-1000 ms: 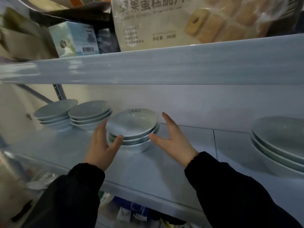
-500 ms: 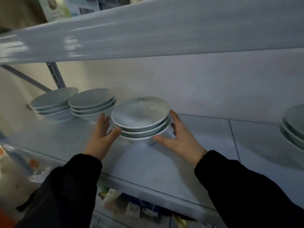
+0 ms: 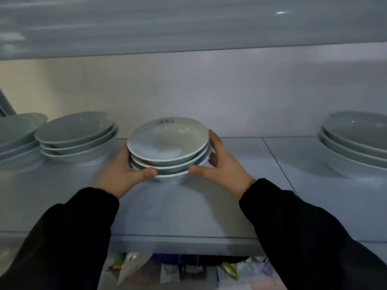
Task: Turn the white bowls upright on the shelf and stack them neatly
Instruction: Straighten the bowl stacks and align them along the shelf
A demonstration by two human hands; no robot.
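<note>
1. Three white bowls (image 3: 167, 147) sit upright and nested as one pile in the middle of the shelf (image 3: 188, 216), towards its far side near the back wall; the top one shows small dark lettering on its far inner wall
2. Step in hand, as I judge it: squaring up this pile between both hands, since the rims do not line up and the top bowl sits a little to the left of the ones under it
3. Other piles look finished: one stack (image 3: 77, 139) just left of the hands, another (image 3: 16, 139) at the far left edge, and a larger stack (image 3: 356, 143) well apart on the right, all upright
4. Next move probably calls for a light inward squeeze from both sides so the rims line up, then a clean release without dragging the glazed bowls
5. Left hand (image 3: 123, 174) grips the pile's left side: the thumb curls round the near front against the lower rims, and the fingers go behind the bowls, hidden
6. Right hand (image 3: 222, 168) is spread wide against the right side: its thumb tip touches the lowest bowl's rim and the forefinger lies on the top bowl's far-right rim; whether the bent middle fingers touch, I cannot tell
7. Hands are apart, with the pile held between them and resting on the shelf
</note>
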